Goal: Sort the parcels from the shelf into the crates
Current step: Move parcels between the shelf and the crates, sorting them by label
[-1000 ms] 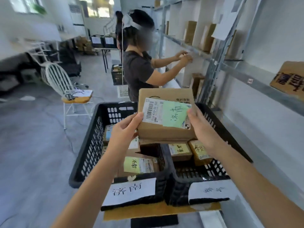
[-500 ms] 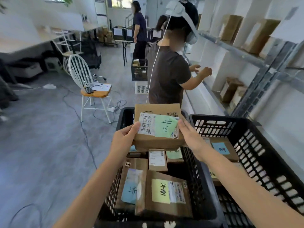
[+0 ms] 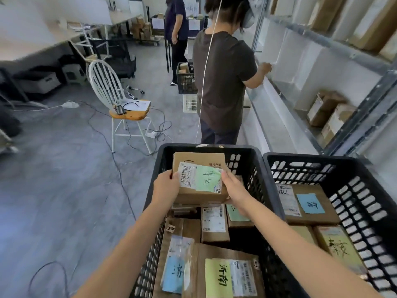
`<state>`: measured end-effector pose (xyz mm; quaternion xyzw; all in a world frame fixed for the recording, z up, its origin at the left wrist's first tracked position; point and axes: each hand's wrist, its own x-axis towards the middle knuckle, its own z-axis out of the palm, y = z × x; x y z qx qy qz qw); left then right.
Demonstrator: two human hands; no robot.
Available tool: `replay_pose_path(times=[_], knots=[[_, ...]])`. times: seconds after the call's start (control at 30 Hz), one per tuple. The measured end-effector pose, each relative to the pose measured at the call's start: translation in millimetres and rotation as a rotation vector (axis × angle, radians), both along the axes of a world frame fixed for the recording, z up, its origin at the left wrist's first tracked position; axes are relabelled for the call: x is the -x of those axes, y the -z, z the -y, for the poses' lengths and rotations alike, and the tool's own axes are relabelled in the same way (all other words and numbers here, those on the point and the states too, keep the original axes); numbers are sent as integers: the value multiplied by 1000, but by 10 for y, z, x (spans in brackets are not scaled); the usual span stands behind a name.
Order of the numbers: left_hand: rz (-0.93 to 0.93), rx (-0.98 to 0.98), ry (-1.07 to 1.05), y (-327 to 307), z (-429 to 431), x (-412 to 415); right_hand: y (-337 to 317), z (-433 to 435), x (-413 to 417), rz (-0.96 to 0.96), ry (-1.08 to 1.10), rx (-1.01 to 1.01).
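Parcel [image 3: 200, 179] is gripped at both sides by left hand [image 3: 166, 187] and right hand [image 3: 235, 189], fingers curled round its edges, above the far end of the left crate [image 3: 182, 146]; if dropped early, it may be tipped by the uneven boxes [image 3: 214, 222] beneath.

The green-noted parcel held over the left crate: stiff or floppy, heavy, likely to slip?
Probably stiff: the parcel shows crisp box edges between the left hand and right hand. Likely light for its size, since a grip at its two sides carries it. Plain cardboard should not be slippery.
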<state>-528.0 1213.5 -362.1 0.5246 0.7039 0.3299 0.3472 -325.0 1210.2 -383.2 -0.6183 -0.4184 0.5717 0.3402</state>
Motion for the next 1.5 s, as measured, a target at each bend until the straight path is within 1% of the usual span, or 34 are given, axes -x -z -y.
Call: replay_pose_path(times=[0.17, 0.3, 0.4, 0.47, 0.53, 0.6, 0.67, 0.73, 0.83, 0.93, 1.0, 1.13, 1.2, 1.37, 1.5], knots=[[-77, 65, -82, 93, -203, -36, 74, -268, 64, 47, -48, 25], [-98, 27, -137, 97, -278, -95, 139, -370, 112, 16, -46, 71], [-98, 12, -132, 105, -332, -98, 149, -407, 158, 11, -57, 66], [-97, -31, -110, 98, -315, -87, 146, -403, 175, 8, -75, 61], [-95, -108, -44, 71, -260, -88, 128, -374, 171, 55, -115, 56], [-95, -166, 49, 15, -222, -101, 83, -329, 149, 176, -151, 22], [-105, -224, 133, -27, -210, -119, -1, -269, 110, 306, -156, -49], [-111, -237, 206, -81, -188, -164, -128, -190, 43, 404, -149, -129], [-182, -295, 313, -176, -127, -281, -375, -20, -133, 565, -140, -274], [-204, -341, 445, -320, -22, -496, -647, 212, -382, 744, -154, -392], [-233, -406, 545, -458, 67, -684, -832, 385, -569, 863, -161, -448], [-241, -570, 715, -799, 272, -1111, -1173, 777, -985, 1041, -159, -491], [-241, -612, 804, -976, 405, -1354, -1351, 1001, -1204, 1103, -127, -480], [-264, -710, 949, -1409, 816, -2061, -1821, 1656, -1778, 1178, 70, -494], [-208, -777, 1025, -1750, 1325, -2681, -2128, 2308, -2241, 1138, 265, -474]])
